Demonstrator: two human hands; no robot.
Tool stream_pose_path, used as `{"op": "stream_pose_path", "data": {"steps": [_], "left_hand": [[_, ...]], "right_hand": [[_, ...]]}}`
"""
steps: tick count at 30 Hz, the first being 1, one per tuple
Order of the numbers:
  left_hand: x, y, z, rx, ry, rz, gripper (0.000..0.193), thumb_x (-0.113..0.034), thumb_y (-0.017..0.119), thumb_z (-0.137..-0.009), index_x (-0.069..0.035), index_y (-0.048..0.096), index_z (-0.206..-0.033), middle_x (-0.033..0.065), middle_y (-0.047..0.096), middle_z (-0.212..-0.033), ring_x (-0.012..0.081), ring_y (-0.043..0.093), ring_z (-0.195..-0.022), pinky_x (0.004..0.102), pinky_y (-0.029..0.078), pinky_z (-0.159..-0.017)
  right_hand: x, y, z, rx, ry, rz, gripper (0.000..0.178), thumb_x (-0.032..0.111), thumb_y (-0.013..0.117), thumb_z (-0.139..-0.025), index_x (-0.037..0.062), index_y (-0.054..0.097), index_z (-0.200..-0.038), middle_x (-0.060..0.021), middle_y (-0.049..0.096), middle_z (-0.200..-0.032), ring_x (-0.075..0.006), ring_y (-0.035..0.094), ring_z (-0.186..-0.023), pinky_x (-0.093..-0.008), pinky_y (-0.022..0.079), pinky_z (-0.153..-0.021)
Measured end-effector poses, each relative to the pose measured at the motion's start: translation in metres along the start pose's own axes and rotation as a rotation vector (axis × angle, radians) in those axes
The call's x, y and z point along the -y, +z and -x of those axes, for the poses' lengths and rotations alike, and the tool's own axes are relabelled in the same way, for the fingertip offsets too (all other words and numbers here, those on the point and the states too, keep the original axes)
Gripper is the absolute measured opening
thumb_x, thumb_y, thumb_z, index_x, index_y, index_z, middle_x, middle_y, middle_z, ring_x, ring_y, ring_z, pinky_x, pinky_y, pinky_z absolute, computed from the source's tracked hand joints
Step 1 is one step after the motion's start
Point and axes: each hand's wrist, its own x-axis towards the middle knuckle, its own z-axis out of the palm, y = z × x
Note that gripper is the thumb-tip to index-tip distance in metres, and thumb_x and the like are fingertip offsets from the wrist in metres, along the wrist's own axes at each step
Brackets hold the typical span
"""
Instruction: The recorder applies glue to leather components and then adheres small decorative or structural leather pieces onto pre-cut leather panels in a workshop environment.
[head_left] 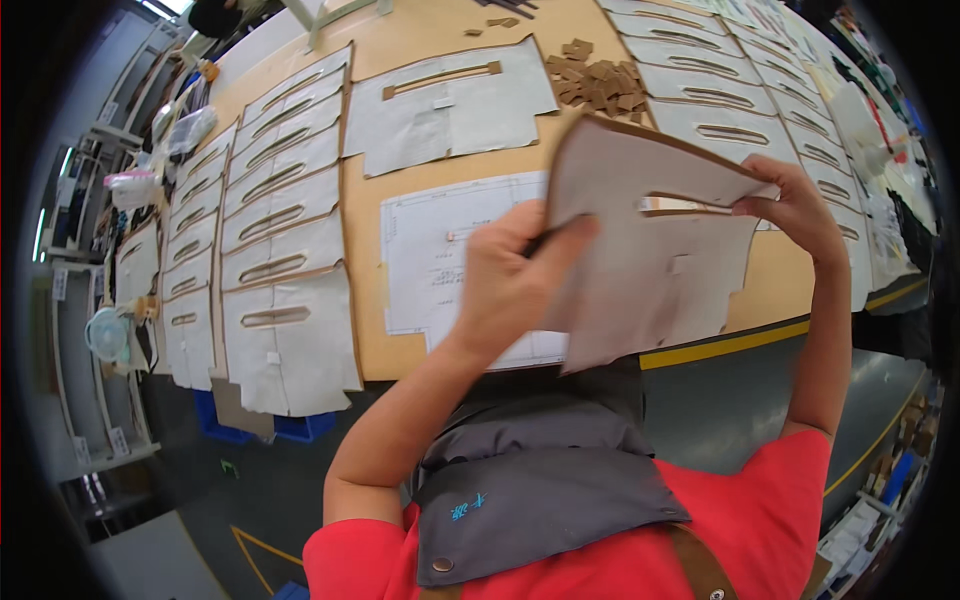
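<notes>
A grey floor (730, 400) lies on the near side of the tan counter (367, 280), whose yellow-striped near edge passes below the right hand (795, 205). To the far left of the left hand (520, 270) stands shelving (90, 350). Columns of pale slotted panels (290, 370) cover the counter left of the left hand; similar columns (675, 115) extend beyond the right. The held panel (640, 270) is raised and tilted between the hands, its brown-rimmed upper edge sloping down toward the right hand; its slot follows the same long axis, one end nearest that hand. The left hand closes narrowly on the left edge, thumb across the near face; the right hand pinches the upper right corner. A drawn paper sheet (410, 270) lies behind the left hand. Bare counter shows as a narrow strip left of the sheet and below the right hand. Small brown pieces (605, 88) are heaped beyond both hands.
</notes>
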Motion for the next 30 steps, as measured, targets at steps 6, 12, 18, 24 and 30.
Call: {"op": "stream_pose_path", "data": {"steps": [6, 12, 18, 24, 30], "left_hand": [[0.038, -0.130, 0.034, -0.328, -0.262, 0.009, 0.020, -0.016, 0.068, -0.092, 0.003, 0.070, -0.099, -0.0009, 0.064, -0.077, 0.0058, 0.055, -0.066, 0.0234, 0.046, -0.058], [0.063, -0.166, 0.038, -0.428, -0.071, -0.751, 0.024, -0.017, 0.073, -0.087, 0.002, 0.069, -0.101, 0.0056, 0.067, -0.086, 0.0146, 0.063, -0.072, 0.0288, 0.050, -0.063], [0.077, -0.157, 0.039, -0.434, 0.263, -1.095, 0.020, -0.016, 0.074, -0.083, -0.007, 0.070, -0.100, 0.0065, 0.064, -0.095, 0.0236, 0.064, -0.079, 0.0328, 0.052, -0.065], [0.086, -0.153, 0.030, -0.288, 0.288, -1.119, 0.017, -0.012, 0.072, -0.085, -0.011, 0.072, -0.102, 0.0046, 0.065, -0.093, 0.0211, 0.064, -0.070, 0.0331, 0.051, -0.059], [0.092, -0.154, 0.022, -0.224, 0.328, -1.152, 0.021, -0.010, 0.070, -0.086, -0.018, 0.072, -0.105, 0.0016, 0.061, -0.093, 0.0181, 0.060, -0.063, 0.0321, 0.049, -0.054]], "right_hand": [[-0.051, 0.095, -0.030, 0.306, 0.188, -0.490, 0.015, 0.006, 0.072, -0.082, 0.0025, 0.062, -0.093, 0.0028, 0.060, -0.077, -0.0040, 0.052, -0.070, -0.0216, 0.043, -0.065], [-0.033, 0.143, -0.063, 0.036, 0.256, -0.588, 0.018, 0.010, 0.068, -0.089, 0.0037, 0.061, -0.104, 0.0022, 0.064, -0.085, -0.0047, 0.056, -0.075, -0.0202, 0.045, -0.068], [-0.023, 0.153, -0.063, -0.064, 0.325, -0.533, 0.028, 0.009, 0.069, -0.087, 0.0028, 0.061, -0.113, 0.0035, 0.062, -0.083, -0.0037, 0.053, -0.073, -0.0194, 0.042, -0.065], [-0.046, 0.161, -0.057, -0.144, 0.261, -0.386, 0.035, 0.007, 0.068, -0.088, 0.0007, 0.057, -0.121, 0.0046, 0.054, -0.078, -0.0050, 0.050, -0.072, -0.0193, 0.042, -0.067], [-0.044, 0.162, -0.056, -0.192, 0.314, -0.374, 0.038, 0.006, 0.068, -0.087, -0.0007, 0.056, -0.123, 0.0038, 0.053, -0.080, -0.0052, 0.049, -0.073, -0.0206, 0.043, -0.068]]}}
